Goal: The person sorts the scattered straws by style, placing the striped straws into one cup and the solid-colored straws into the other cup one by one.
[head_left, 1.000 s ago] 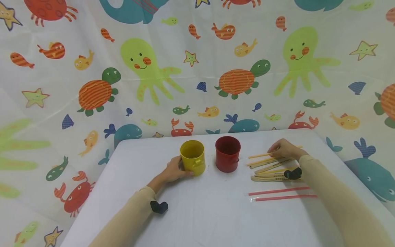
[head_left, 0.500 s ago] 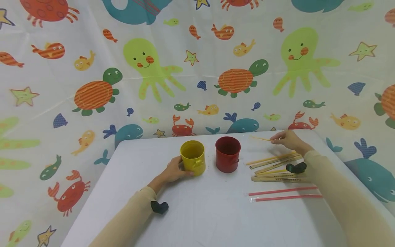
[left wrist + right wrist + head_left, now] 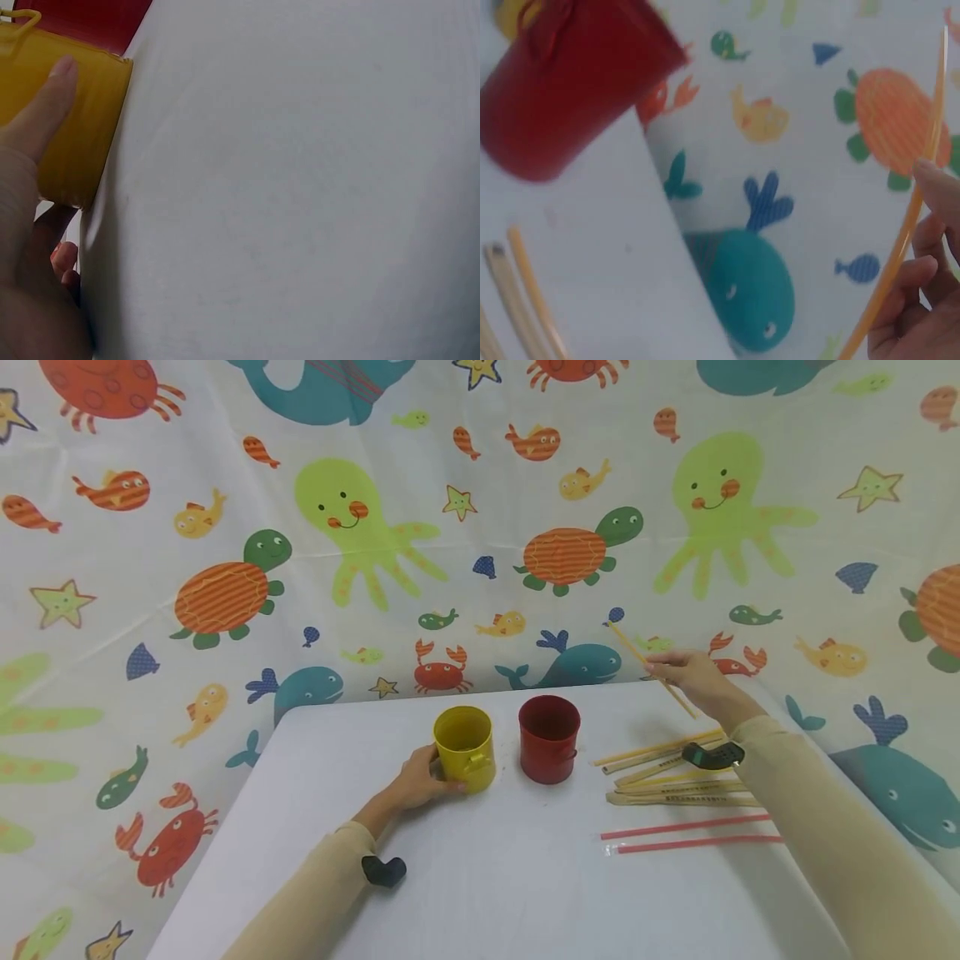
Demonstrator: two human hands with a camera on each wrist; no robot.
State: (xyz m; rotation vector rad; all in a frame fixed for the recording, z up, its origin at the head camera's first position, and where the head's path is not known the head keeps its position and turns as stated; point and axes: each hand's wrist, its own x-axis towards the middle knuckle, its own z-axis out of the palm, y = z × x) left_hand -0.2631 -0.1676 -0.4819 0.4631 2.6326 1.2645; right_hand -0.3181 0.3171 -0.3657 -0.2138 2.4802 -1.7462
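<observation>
A yellow cup with a small loop handle stands on the table, my left hand gripping its left side. In the left wrist view the thumb lies along the cup and other fingers reach behind it. Just to its right stands a red cup, upright and apart from my hands. My right hand pinches a thin orange-yellow straw near its middle, raised over the back right of the table. The right wrist view shows this straw slightly bent, thumb and fingertips on it.
Below the right hand lie several wooden sticks with printed marks and yellow straws. Two red straws lie nearer the front. The white table ends at a curtain patterned with sea animals.
My right hand has picked the orange-yellow straw up from beside the other sticks and raised it, and the straw has turned to a steep slant. The left hand stays on the yellow cup.
</observation>
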